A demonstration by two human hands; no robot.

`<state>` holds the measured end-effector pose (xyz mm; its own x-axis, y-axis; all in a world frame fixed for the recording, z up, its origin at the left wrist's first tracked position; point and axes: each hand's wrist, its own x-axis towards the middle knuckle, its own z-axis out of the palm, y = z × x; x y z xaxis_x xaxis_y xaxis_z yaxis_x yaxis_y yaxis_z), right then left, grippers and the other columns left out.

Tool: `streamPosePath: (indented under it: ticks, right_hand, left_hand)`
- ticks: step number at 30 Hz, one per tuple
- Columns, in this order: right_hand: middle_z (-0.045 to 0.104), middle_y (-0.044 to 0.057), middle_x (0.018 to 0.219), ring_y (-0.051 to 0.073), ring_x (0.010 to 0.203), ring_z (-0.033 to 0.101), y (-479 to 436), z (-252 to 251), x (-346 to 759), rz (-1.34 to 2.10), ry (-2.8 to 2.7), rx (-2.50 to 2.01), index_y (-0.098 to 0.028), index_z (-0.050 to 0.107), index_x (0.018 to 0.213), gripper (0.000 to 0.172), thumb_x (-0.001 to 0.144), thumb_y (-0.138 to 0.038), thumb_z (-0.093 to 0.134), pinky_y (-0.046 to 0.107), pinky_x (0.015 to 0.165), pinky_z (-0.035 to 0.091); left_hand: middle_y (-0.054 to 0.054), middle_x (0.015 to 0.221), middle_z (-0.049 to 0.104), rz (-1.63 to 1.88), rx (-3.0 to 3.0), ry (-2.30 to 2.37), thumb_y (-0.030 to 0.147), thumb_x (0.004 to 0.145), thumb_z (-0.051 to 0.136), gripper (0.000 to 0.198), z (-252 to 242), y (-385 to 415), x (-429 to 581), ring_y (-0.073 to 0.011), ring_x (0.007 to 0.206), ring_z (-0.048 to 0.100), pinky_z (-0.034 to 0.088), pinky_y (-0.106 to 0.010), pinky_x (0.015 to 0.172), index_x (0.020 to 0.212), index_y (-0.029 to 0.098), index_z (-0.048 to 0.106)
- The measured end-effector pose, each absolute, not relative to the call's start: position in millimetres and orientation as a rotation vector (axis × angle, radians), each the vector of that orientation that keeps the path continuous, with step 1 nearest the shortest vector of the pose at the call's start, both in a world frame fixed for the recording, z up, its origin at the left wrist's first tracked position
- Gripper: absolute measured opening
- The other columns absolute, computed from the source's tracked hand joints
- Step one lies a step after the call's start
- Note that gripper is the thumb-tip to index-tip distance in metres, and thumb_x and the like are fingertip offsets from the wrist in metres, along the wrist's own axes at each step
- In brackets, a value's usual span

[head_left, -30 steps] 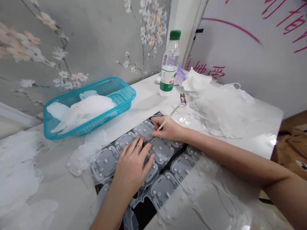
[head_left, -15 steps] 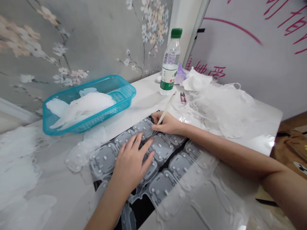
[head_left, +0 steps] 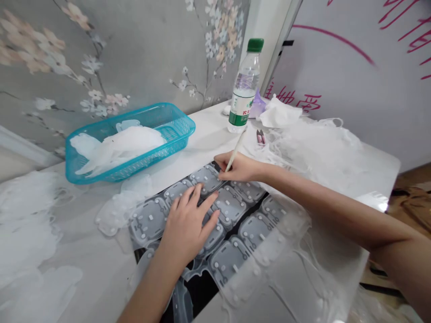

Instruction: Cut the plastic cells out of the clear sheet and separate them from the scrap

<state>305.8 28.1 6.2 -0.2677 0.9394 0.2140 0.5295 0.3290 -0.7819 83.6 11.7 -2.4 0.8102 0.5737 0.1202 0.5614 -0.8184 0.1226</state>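
My left hand [head_left: 186,222] lies flat with fingers spread on a grey, translucent moulded plastic sheet [head_left: 229,206], which has rounded cells with small raised pegs. My right hand [head_left: 240,167] rests at the sheet's far edge, its fingers closed on a thin white stick [head_left: 237,148]. The stick's tip points up and away, towards a pair of small snips [head_left: 260,137]. A black mat [head_left: 200,291] shows through the gaps between cells. The sheet's near part lies under clear film.
A turquoise plastic basket [head_left: 175,114] holds white translucent pieces. A green-capped water bottle [head_left: 244,87] stands behind my right hand. A heap of white film scraps [head_left: 319,157] covers the table's right side. A wall [head_left: 134,54] with a floral pattern rises behind the white table [head_left: 208,130].
The thin white stick has swung more upright in my right hand. Both hands stay on the sheet, and the whole view has drifted slightly.
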Motion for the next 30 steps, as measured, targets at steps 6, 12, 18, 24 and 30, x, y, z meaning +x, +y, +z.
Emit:
streamPosePath:
  ticks: [6, 12, 18, 24, 30]
  right_hand:
    - [0.028, -0.009, 0.051, 0.006, 0.050, 0.027, 28.7, 2.9, 308.6, 0.777, -1.854, -1.306, -0.021, 0.030, 0.056, 0.025, 0.064, -0.017, 0.052, 0.021, 0.048, 0.021]
    - [0.027, -0.009, 0.050, 0.006, 0.050, 0.027, 31.1, -0.1, 291.6, 0.829, -1.848, -1.215, -0.021, 0.029, 0.055, 0.025, 0.065, -0.019, 0.052, 0.021, 0.048, 0.022]
    - [0.023, -0.009, 0.051, 0.006, 0.051, 0.024, 33.9, -0.8, 275.7, 0.776, -1.900, -1.177, -0.021, 0.028, 0.056, 0.026, 0.066, -0.017, 0.052, 0.022, 0.050, 0.020]
    - [0.029, -0.009, 0.051, 0.007, 0.051, 0.028, 27.9, 5.2, 289.7, 0.749, -1.956, -1.224, -0.021, 0.029, 0.057, 0.025, 0.067, -0.017, 0.052, 0.023, 0.051, 0.021]
    - [0.030, -0.008, 0.050, 0.007, 0.049, 0.027, 25.3, 13.3, 301.7, 0.603, -2.115, -1.329, -0.021, 0.030, 0.058, 0.025, 0.066, -0.012, 0.052, 0.024, 0.051, 0.021]
  left_hand:
    - [-0.011, 0.137, 0.049, 0.247, 2.911, 0.911, 0.040, 0.093, 0.038, 0.041, -1.9, 11.3, 83.4, -0.0321, 0.125, 0.044, 0.042, -0.051, 0.095, 0.129, 0.030, 0.054]
    - [-0.012, 0.136, 0.050, 0.262, 2.910, 0.908, 0.039, 0.092, 0.039, 0.040, -0.9, 11.2, 84.6, -0.0336, 0.125, 0.044, 0.042, -0.052, 0.095, 0.127, 0.028, 0.056]
    - [-0.012, 0.135, 0.051, 0.258, 2.914, 0.913, 0.039, 0.093, 0.038, 0.039, -1.2, 10.8, 84.8, -0.0334, 0.124, 0.045, 0.042, -0.052, 0.095, 0.126, 0.028, 0.056]
    - [-0.011, 0.140, 0.047, 0.232, 2.886, 0.918, 0.041, 0.094, 0.036, 0.040, -2.2, 11.1, 83.8, -0.0323, 0.128, 0.041, 0.041, -0.052, 0.098, 0.128, 0.028, 0.054]
    - [-0.009, 0.146, 0.039, 0.222, 2.857, 0.954, 0.043, 0.094, 0.035, 0.043, -4.5, 8.5, 82.0, -0.0289, 0.133, 0.038, 0.039, -0.051, 0.101, 0.133, 0.029, 0.048]
